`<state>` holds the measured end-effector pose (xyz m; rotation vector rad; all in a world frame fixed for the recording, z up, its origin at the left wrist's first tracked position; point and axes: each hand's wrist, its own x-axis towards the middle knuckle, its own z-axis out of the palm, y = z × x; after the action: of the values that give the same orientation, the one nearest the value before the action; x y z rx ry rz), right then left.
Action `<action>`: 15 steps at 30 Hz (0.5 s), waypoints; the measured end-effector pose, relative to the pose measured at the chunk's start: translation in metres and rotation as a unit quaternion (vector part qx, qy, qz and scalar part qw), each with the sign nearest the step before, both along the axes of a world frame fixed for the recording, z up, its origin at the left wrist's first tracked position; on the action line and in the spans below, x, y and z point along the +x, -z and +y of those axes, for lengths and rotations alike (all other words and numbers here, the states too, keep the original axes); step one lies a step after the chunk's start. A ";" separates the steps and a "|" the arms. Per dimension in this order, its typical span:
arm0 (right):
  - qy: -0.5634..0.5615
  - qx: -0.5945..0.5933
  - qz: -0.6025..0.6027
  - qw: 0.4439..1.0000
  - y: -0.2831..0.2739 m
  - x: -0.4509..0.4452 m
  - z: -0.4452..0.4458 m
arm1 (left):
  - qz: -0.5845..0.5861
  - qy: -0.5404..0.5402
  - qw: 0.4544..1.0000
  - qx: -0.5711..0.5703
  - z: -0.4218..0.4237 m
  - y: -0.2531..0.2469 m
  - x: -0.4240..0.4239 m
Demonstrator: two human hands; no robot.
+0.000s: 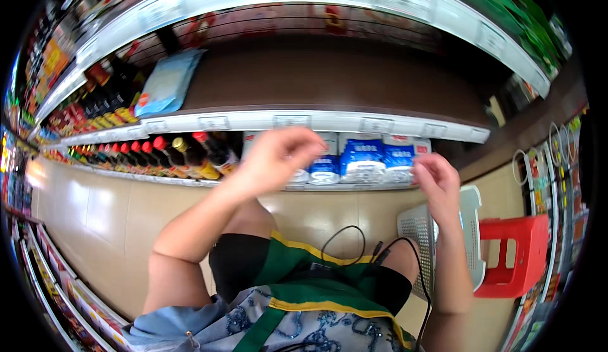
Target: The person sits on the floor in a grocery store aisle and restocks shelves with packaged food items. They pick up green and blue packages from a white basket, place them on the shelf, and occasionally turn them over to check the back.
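My left hand [280,157] hangs in front of the shelf's white price rail [327,120], fingers loosely curled and thumb apart, with nothing visible in it. Further right, my right hand [439,181] is raised near the end of the lower shelf, half curled and blurred; no object shows in it. Between and behind the hands, blue-and-white plastic packets [363,157] stand in a row on the bottom shelf. Above the rail is a brown shelf board [323,76]. A light-blue packet [170,83] lies at its left end.
Dark sauce bottles [164,152] with red and yellow caps line the bottom shelf at left. A light-grey perforated plastic basket [415,226] stands by my right knee, beside a red plastic stool [515,257]. A black cable [422,276] runs over my green apron [318,283].
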<state>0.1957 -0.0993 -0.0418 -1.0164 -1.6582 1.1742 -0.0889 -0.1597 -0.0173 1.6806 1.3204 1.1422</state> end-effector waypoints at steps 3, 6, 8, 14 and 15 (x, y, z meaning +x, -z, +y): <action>-0.152 0.044 -0.005 0.987 -0.027 -0.118 0.009 | 0.016 -0.196 0.977 0.080 -0.008 -0.014 -0.104; -0.244 0.056 -0.065 0.966 -0.047 -0.236 0.018 | 0.206 -0.343 0.911 0.102 -0.008 -0.029 -0.210; -0.250 0.057 -0.068 0.964 -0.041 -0.311 0.029 | 0.321 -0.384 0.857 0.123 -0.002 -0.015 -0.270; -0.181 -0.099 -0.050 0.977 -0.023 -0.442 0.053 | 0.410 -0.379 0.827 -0.059 0.036 -0.001 -0.330; -0.171 -0.116 -0.055 0.977 -0.018 -0.451 0.058 | 0.387 -0.382 0.834 -0.095 0.042 -0.005 -0.327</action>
<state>-0.2549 -0.0411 -0.0242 -0.9755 -1.8663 1.5937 -0.4158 -0.1178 -0.0121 1.5313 2.6926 0.6402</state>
